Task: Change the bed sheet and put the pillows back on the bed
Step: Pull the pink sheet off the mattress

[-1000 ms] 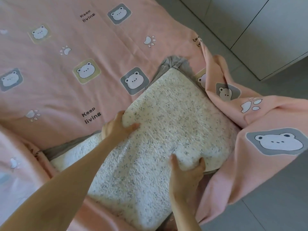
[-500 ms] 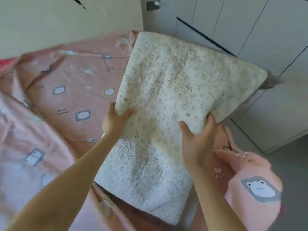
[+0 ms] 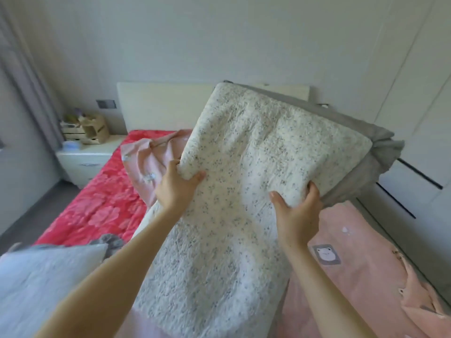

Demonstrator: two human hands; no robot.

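Observation:
I hold a white pillow (image 3: 256,167) with small grey flecks and a grey frilled back up in the air, tilted toward the cream headboard (image 3: 156,106). My left hand (image 3: 177,189) grips its left edge, thumb on the front. My right hand (image 3: 297,211) grips its lower right edge. Below it lies the pink sheet (image 3: 361,269) with bear prints, spread on the right and bunched near the middle. A red floral cover (image 3: 97,206) shows on the bed's left part. A second pale pillow (image 3: 41,284) lies at the lower left.
A cream nightstand (image 3: 85,159) with a wooden organiser (image 3: 90,129) stands left of the headboard. A grey curtain (image 3: 26,93) hangs at the far left. White wardrobe doors (image 3: 419,123) line the right side, close to the bed.
The pillow has been lifted off the sheet and raised higher, and my view has swung up from the bed's corner to the headboard. Both hands keep their hold.

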